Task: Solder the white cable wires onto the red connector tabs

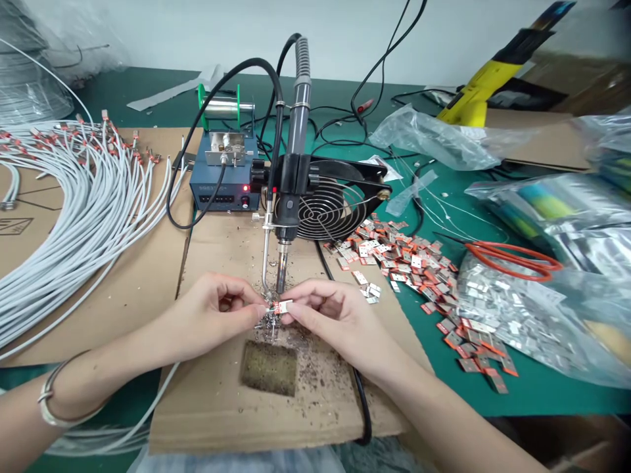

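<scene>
Just under the tip of a clamped soldering iron, both my hands meet. My right hand pinches a small metal USB connector with orange-red plastic at one end. My left hand is closed in a pinch on the thin wire end of a white cable, right against that connector. The cable's run under the left arm is partly hidden. Beside the iron, a thin metal solder feed tube points down at the same spot. Solder bits lie around the fingertips.
A bundle of white cables lies left. Behind are a blue solder feeder with a spool and a black fan. Loose connectors and a plastic bag lie right. A brown sponge rests on cardboard.
</scene>
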A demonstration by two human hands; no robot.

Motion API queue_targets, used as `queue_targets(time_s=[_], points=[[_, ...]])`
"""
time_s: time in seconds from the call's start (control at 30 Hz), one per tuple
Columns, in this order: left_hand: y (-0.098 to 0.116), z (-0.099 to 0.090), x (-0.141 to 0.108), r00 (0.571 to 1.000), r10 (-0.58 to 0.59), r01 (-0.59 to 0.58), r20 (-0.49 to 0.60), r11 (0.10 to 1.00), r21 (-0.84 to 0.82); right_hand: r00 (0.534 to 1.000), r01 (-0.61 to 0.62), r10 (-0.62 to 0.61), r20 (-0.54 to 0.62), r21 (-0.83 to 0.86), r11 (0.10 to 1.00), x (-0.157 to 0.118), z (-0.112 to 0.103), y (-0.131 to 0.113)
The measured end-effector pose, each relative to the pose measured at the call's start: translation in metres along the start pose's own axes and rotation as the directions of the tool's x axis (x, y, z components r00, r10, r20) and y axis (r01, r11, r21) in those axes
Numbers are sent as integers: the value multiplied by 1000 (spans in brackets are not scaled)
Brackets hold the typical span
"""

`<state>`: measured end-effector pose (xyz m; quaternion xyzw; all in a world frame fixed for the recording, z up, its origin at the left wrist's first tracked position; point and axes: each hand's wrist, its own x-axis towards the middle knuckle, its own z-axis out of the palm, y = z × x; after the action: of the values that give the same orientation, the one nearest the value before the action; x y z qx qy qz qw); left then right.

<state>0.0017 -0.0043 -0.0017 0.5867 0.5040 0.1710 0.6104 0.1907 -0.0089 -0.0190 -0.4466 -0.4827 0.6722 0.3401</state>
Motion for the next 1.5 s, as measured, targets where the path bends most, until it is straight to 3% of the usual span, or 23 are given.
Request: queue_targets(time_s=[0.57,0.9,1.5], points=[[6,4,0,998,-30,29,-49,1000,-7,998,-58,52,46,143,988,-2,-2,-2],[4,6,-3,997,-35,31,-71,998,-56,999,-51,50,13,80,996,-2,-2,-2],[6,7,-3,996,-44,39,-78,997,-72,998,-37,26,60,188,982,-1,-3,-1]])
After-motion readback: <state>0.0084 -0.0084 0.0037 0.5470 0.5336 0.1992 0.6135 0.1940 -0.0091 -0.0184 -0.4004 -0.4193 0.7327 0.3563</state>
